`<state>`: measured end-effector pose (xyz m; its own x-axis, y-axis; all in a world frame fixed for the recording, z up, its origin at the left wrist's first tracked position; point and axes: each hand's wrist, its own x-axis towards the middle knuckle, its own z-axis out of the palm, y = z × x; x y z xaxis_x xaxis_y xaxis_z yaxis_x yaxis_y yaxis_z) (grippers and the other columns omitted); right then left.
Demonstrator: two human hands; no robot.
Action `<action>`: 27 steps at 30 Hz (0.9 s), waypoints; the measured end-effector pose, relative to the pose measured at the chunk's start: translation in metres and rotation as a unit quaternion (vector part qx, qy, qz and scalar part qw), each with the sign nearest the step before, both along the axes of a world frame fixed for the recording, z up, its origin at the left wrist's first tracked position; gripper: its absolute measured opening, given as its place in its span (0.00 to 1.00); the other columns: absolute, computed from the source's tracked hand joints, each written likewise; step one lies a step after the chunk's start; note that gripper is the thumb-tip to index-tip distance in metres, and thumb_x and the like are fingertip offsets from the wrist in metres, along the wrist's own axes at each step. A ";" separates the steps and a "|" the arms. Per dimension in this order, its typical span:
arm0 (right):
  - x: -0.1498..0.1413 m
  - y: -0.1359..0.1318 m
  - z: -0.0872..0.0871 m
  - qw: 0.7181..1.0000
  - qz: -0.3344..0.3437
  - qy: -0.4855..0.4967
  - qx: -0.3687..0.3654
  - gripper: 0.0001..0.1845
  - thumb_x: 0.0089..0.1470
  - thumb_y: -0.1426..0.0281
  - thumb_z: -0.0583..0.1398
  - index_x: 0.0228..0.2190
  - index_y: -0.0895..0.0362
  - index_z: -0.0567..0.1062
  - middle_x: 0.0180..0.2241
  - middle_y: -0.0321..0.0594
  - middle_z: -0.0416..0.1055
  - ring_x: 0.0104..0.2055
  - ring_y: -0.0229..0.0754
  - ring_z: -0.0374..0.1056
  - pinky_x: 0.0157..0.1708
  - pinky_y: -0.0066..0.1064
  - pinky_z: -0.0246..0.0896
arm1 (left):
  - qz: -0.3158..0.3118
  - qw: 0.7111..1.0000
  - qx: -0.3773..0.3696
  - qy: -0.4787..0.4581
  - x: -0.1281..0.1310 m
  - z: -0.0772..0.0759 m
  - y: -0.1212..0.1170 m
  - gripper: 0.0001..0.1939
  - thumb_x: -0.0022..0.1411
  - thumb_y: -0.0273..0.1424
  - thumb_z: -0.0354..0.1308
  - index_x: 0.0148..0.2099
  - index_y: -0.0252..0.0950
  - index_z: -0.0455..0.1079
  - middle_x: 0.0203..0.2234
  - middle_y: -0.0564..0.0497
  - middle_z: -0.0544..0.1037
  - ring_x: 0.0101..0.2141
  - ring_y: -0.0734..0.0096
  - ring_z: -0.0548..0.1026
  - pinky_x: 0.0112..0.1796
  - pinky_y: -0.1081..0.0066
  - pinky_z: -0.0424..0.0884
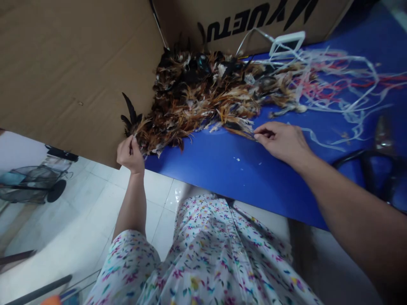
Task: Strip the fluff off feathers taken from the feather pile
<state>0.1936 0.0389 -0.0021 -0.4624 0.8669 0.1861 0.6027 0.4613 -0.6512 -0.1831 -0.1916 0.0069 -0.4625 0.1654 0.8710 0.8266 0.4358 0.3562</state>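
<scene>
A large heap of brown, orange and black feathers point(197, 99) lies on the blue table point(229, 169) against the cardboard. At its left end my left hand point(130, 154) is closed in a pinch on a small tuft of feathers point(135, 123), from which dark quills stick up. My right hand point(281, 140) reaches in from the right with thumb and forefinger pressed together. They meet the tip of an orange and black feather point(240, 127) at the heap's front edge.
Cardboard panels point(79, 67) stand at the left and back. Tangled white and pink ribbon strips point(337, 84) lie at the right, beside a white frame-shaped piece point(288, 42). Black-handled scissors point(369, 165) rest near my right forearm. A fan point(34, 178) is on the tiled floor.
</scene>
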 end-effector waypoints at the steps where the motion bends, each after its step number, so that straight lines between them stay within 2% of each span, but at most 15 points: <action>1: 0.001 0.001 -0.002 1.000 0.004 0.007 0.002 0.07 0.48 0.75 0.62 0.32 0.56 0.80 0.34 0.44 0.79 0.30 0.42 0.69 0.36 0.35 0.64 | 0.001 1.000 -0.003 -0.004 0.000 -0.005 -0.001 0.14 0.67 0.35 0.56 0.43 0.32 0.80 0.37 0.42 0.81 0.39 0.63 0.78 0.43 0.64 0.74; 4: 0.003 0.004 -0.008 0.999 0.025 0.035 0.018 0.06 0.48 0.73 0.61 0.30 0.53 0.79 0.33 0.43 0.78 0.30 0.43 0.69 0.36 0.37 0.64 | 0.014 0.999 -0.012 -0.035 -0.005 -0.018 -0.003 0.12 0.66 0.33 0.57 0.44 0.31 0.79 0.37 0.42 0.81 0.38 0.64 0.78 0.43 0.64 0.74; 7: 0.005 0.008 -0.014 0.997 0.043 0.050 0.034 0.06 0.48 0.72 0.60 0.29 0.51 0.78 0.33 0.42 0.77 0.30 0.44 0.69 0.35 0.39 0.64 | -0.001 0.996 -0.056 -0.067 -0.008 -0.026 -0.007 0.11 0.64 0.31 0.58 0.44 0.32 0.79 0.37 0.43 0.80 0.38 0.65 0.78 0.44 0.65 0.73; 10: 0.005 0.009 -0.017 0.997 0.048 0.045 0.039 0.06 0.48 0.71 0.60 0.30 0.52 0.78 0.33 0.43 0.77 0.30 0.45 0.69 0.34 0.39 0.64 | -0.022 0.991 -0.083 -0.101 -0.006 -0.027 -0.012 0.12 0.62 0.28 0.59 0.46 0.32 0.78 0.41 0.43 0.79 0.36 0.69 0.77 0.43 0.67 0.74; 13: 0.005 0.009 -0.016 0.998 0.045 0.036 0.039 0.07 0.48 0.72 0.61 0.30 0.53 0.79 0.32 0.42 0.76 0.30 0.44 0.70 0.34 0.38 0.64 | -0.022 0.993 -0.062 -0.101 -0.001 -0.024 -0.016 0.13 0.60 0.27 0.59 0.47 0.31 0.77 0.42 0.43 0.78 0.37 0.68 0.77 0.42 0.68 0.74; 16: 0.005 0.009 -0.015 0.997 0.044 0.032 0.048 0.07 0.49 0.71 0.61 0.31 0.53 0.80 0.33 0.42 0.77 0.30 0.43 0.70 0.34 0.37 0.63 | -0.026 0.998 -0.008 -0.053 0.003 -0.017 -0.018 0.12 0.65 0.28 0.54 0.43 0.30 0.77 0.39 0.42 0.77 0.43 0.64 0.76 0.46 0.65 0.73; 18: 0.005 0.008 -0.014 0.997 0.045 0.031 0.057 0.07 0.50 0.70 0.61 0.31 0.53 0.80 0.33 0.42 0.77 0.31 0.43 0.70 0.34 0.36 0.63 | -0.020 0.999 0.023 -0.023 0.006 -0.009 -0.016 0.15 0.68 0.28 0.49 0.39 0.31 0.77 0.37 0.43 0.76 0.45 0.63 0.75 0.51 0.62 0.71; 20: 0.005 0.008 -0.013 0.997 0.045 0.027 0.062 0.06 0.52 0.69 0.61 0.32 0.53 0.80 0.33 0.42 0.78 0.31 0.43 0.70 0.34 0.36 0.63 | -0.007 0.999 0.030 -0.012 0.009 0.000 -0.012 0.14 0.67 0.29 0.50 0.37 0.30 0.76 0.38 0.42 0.76 0.45 0.63 0.75 0.51 0.62 0.71; 22: 0.004 0.008 -0.012 0.997 0.046 0.023 0.064 0.07 0.54 0.68 0.61 0.32 0.53 0.80 0.34 0.42 0.78 0.32 0.43 0.71 0.34 0.35 0.62 | 0.010 0.999 0.025 -0.031 0.013 0.009 -0.003 0.14 0.68 0.30 0.51 0.34 0.29 0.75 0.31 0.45 0.76 0.41 0.64 0.76 0.48 0.63 0.71; 25: 0.003 0.008 -0.010 0.997 0.033 0.020 0.071 0.08 0.58 0.66 0.60 0.30 0.54 0.79 0.33 0.42 0.78 0.34 0.45 0.71 0.36 0.36 0.62 | -0.011 0.996 0.022 -0.084 0.024 0.025 0.016 0.13 0.69 0.29 0.50 0.40 0.27 0.73 0.26 0.50 0.75 0.30 0.72 0.75 0.39 0.67 0.72; 26: 0.003 0.007 -0.009 0.997 0.028 0.022 0.069 0.10 0.59 0.66 0.59 0.28 0.54 0.78 0.32 0.42 0.77 0.34 0.45 0.71 0.36 0.36 0.62 | -0.037 0.996 0.022 -0.072 0.030 0.030 0.023 0.13 0.68 0.29 0.50 0.44 0.26 0.73 0.29 0.49 0.76 0.30 0.73 0.75 0.39 0.68 0.72; 27: 0.003 0.007 -0.008 0.997 0.023 0.028 0.062 0.12 0.60 0.66 0.58 0.27 0.55 0.77 0.30 0.42 0.77 0.33 0.45 0.71 0.36 0.35 0.61 | -0.071 0.996 0.021 -0.039 0.038 0.036 0.030 0.13 0.66 0.27 0.51 0.47 0.25 0.73 0.33 0.47 0.78 0.34 0.72 0.77 0.40 0.68 0.73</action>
